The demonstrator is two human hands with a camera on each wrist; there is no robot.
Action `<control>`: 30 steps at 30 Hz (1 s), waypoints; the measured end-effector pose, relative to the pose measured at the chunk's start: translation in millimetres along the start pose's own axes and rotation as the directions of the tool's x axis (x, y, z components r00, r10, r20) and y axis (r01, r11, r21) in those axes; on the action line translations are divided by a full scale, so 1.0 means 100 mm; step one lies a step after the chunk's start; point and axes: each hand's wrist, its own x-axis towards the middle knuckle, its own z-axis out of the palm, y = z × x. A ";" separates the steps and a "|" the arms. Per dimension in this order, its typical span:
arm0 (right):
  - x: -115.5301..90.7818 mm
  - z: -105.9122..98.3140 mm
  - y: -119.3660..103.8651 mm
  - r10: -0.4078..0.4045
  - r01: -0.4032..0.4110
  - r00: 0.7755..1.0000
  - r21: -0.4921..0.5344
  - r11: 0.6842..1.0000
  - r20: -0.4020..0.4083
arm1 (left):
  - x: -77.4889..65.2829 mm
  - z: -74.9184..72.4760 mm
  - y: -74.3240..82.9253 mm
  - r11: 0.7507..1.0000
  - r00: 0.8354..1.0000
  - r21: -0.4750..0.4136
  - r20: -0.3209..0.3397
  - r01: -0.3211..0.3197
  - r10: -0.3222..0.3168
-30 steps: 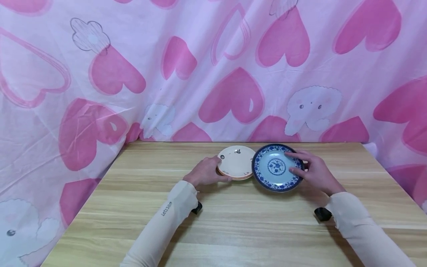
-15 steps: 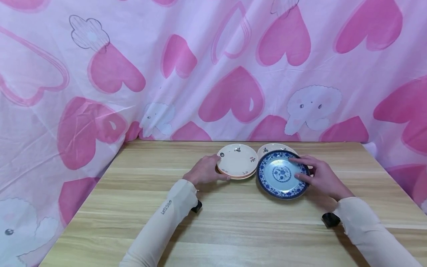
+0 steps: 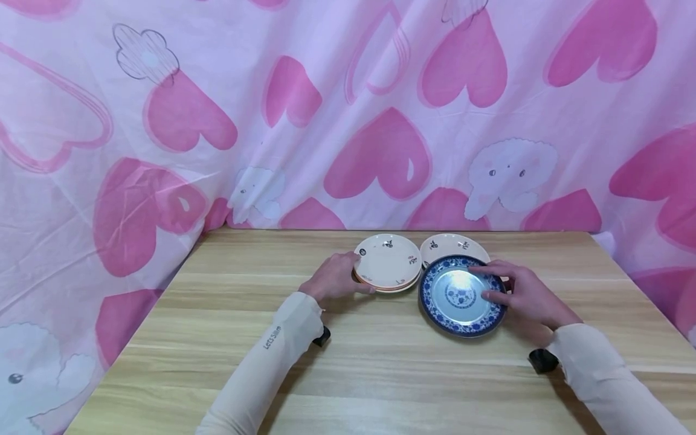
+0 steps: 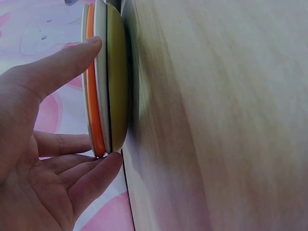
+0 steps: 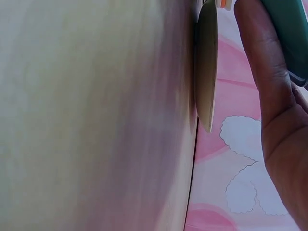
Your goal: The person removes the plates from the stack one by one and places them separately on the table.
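My left hand (image 3: 334, 279) rests at the left edge of a small stack of round plates (image 3: 387, 261). The top plate is white with small dark prints. In the left wrist view, thumb and fingers span the rims of the stack (image 4: 102, 96), where an orange and an olive layer show. My right hand (image 3: 531, 297) pinches the right rim of a blue-and-white patterned plate (image 3: 461, 296), thumb on its upper face. This plate is held above the table, in front of a white printed plate (image 3: 455, 245), whose front part it hides.
The wood-grain table (image 3: 380, 374) reaches back to a pink heart-printed cloth (image 3: 375, 163) hanging behind it. The lone white plate stands on the table in the right wrist view, its side (image 5: 207, 72) facing the camera. Black wrist devices (image 3: 544, 360) sit under both sleeves.
My right hand has drawn the blue-and-white plate toward me and slightly right, uncovering the white plate behind and the stack's right edge. The left hand has stayed at the stack.
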 end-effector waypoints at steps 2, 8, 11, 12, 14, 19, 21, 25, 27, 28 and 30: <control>-0.02 0.01 0.01 0.001 -0.001 1.000 -0.002 1.000 0.011 | 0.00 0.00 0.00 1.000 1.000 -0.004 0.002 0.000 0.000; -0.04 0.03 0.04 -0.026 0.026 1.000 -0.007 1.000 0.017 | 0.00 0.02 0.00 1.000 1.000 -0.025 0.003 0.014 -0.014; -0.05 0.02 0.04 -0.033 0.034 0.999 -0.015 0.999 0.029 | 0.00 0.02 0.00 1.000 1.000 -0.026 0.010 0.016 -0.015; -0.05 0.02 0.04 -0.039 0.039 0.999 -0.015 0.999 0.035 | 0.00 0.02 0.00 1.000 1.000 -0.025 0.012 0.014 -0.014; -0.05 0.01 0.05 -0.045 0.046 0.998 -0.026 0.999 0.043 | 0.00 0.01 0.00 1.000 1.000 -0.023 0.014 0.012 -0.011; -0.04 -0.02 0.04 -0.047 0.051 0.997 -0.067 0.996 0.063 | 0.00 -0.01 0.02 1.000 1.000 -0.027 0.016 0.014 -0.014; -0.04 -0.03 0.04 -0.039 0.045 0.996 -0.073 0.996 0.078 | 0.00 -0.02 0.02 0.999 1.000 -0.032 0.023 0.019 -0.018; -0.04 -0.04 0.04 -0.036 0.044 0.995 -0.081 0.996 0.092 | 0.00 -0.02 0.02 0.999 0.999 -0.034 0.030 0.023 -0.022; -0.04 -0.04 0.04 -0.043 0.051 0.995 -0.088 0.995 0.089 | 0.00 -0.02 0.02 0.999 0.999 -0.034 0.031 0.024 -0.023; -0.04 -0.04 0.04 -0.046 0.054 0.995 -0.090 0.994 0.088 | 0.00 -0.03 0.02 0.999 0.999 -0.032 0.033 0.024 -0.023; -0.05 -0.04 0.03 -0.054 0.061 0.995 -0.091 0.994 0.087 | 0.00 -0.03 0.02 0.999 0.999 -0.032 0.034 0.025 -0.024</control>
